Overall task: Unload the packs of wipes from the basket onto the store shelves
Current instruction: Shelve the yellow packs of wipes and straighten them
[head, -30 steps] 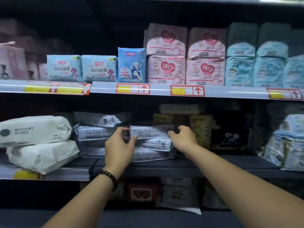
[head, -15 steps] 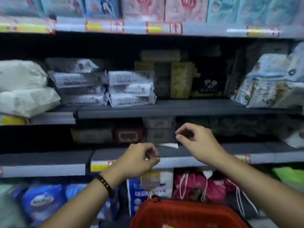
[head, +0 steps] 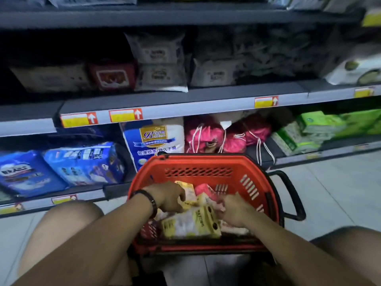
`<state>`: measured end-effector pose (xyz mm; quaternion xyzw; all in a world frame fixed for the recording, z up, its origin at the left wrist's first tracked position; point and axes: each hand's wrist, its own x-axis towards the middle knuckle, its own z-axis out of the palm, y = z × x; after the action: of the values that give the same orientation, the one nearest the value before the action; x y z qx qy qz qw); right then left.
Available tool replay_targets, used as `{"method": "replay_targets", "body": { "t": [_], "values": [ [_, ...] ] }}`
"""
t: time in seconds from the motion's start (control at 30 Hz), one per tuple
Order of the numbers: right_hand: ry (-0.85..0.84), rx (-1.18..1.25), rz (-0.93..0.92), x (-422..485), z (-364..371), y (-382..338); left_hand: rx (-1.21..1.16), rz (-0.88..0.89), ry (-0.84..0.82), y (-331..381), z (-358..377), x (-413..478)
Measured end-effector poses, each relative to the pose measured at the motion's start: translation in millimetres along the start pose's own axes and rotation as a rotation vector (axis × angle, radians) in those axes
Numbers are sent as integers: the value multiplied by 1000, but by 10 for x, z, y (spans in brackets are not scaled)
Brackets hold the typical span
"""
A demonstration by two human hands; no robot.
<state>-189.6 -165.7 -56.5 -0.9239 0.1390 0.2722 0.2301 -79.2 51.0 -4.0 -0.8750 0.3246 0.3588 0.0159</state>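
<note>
Red basket (head: 198, 161) at six o'clock is holding several packs (head: 191, 226), so unloading onto the shelves (head: 185, 101) at twelve o'clock is looking unfinished; left hand (head: 169, 196) is gripping a yellow pack (head: 188, 194), while the grip of the right hand (head: 233, 209) is blurring beyond telling.

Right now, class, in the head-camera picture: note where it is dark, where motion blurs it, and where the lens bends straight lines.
Head view: dim overall, the bay above the middle shelf nearly black at left. Head view: the right hand in the red basket is motion-smeared, the left hand sharper. Head view: that shelf's front bows, a wide-angle effect; the price labels are washed out, unreadable.
</note>
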Motion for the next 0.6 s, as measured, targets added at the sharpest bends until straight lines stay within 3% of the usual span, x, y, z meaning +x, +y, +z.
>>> {"method": "replay_targets", "body": {
  "t": [0.47, 0.6],
  "values": [
    [-62, 315, 121, 278, 459, -200, 17, -46, -115, 84, -36, 179],
    [-117, 452, -30, 263, 212, -278, -57, -12, -91, 8, -53, 130]
  ]
}}
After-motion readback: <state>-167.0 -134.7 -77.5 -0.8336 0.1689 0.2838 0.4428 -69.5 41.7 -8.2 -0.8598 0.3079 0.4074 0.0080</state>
